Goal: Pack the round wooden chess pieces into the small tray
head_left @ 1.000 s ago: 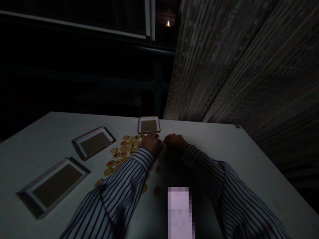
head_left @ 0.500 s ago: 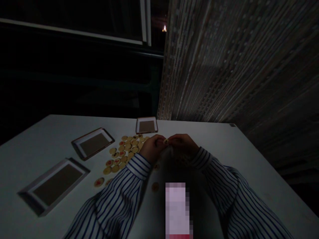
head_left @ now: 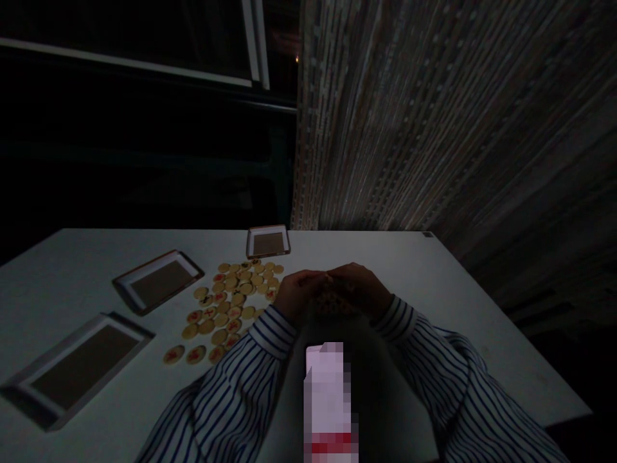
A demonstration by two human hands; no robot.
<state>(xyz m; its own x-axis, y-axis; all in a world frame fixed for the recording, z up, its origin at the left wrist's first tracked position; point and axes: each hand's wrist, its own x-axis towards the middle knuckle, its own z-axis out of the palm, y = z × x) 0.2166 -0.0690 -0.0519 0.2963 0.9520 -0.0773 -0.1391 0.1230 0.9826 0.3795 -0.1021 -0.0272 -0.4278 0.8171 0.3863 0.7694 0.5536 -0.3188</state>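
My left hand [head_left: 301, 292] and my right hand [head_left: 360, 288] meet over the middle of the table, fingers curled and tips together. Between the fingertips shows a small pale edge of a Chinese chess piece [head_left: 328, 278], which both hands pinch. In the shade just below them, several more pieces [head_left: 332, 303] can be made out dimly. To the left of my left hand lies a loose spread of round wooden Chinese chess pieces [head_left: 222, 320], some marked in red or black, others blank side up.
Three shallow trays stand on the white table [head_left: 463, 334]: a large one [head_left: 108, 319] at left, a middle one [head_left: 153, 262] behind it, a small one [head_left: 268, 227] at the far edge. A bead or string curtain [head_left: 376, 116] hangs beyond. A pale pixelated patch [head_left: 328, 399] covers the near middle.
The view has shifted slightly, so table and trays sit further left. The black-marked face of the piece between my fingertips has turned out of sight; only a pale edge shows now.
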